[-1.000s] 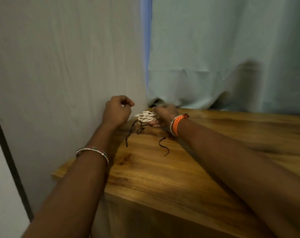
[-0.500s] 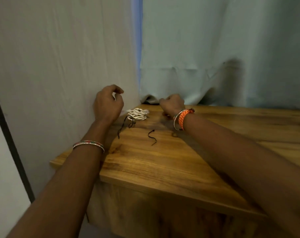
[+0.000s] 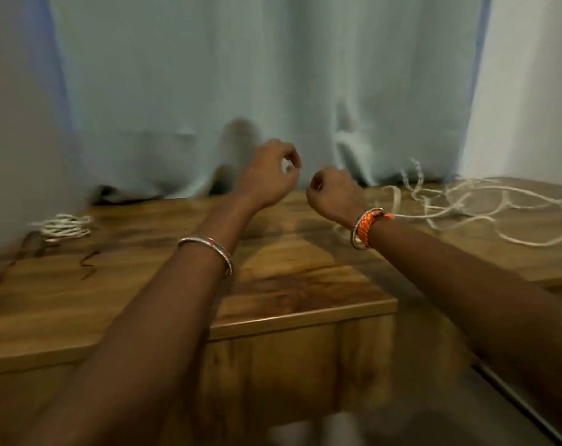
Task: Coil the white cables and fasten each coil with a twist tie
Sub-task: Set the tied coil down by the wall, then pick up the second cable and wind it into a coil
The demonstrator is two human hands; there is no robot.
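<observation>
Both held up over the middle of the wooden worktop point(image 3: 292, 304), left hand point(image 3: 268, 180) with fingers loosely curled and thumb near the fingertips, right hand point(image 3: 332, 194) curled into a fist, nothing visibly held in either. Lying far left: 1 coiled white cable point(image 3: 64, 225) with dark twist ties point(image 3: 88, 267) beside it. Sprawled loose at far right: uncoiled white cable point(image 3: 473, 204), close to the curtain point(image 3: 241, 75).
</observation>
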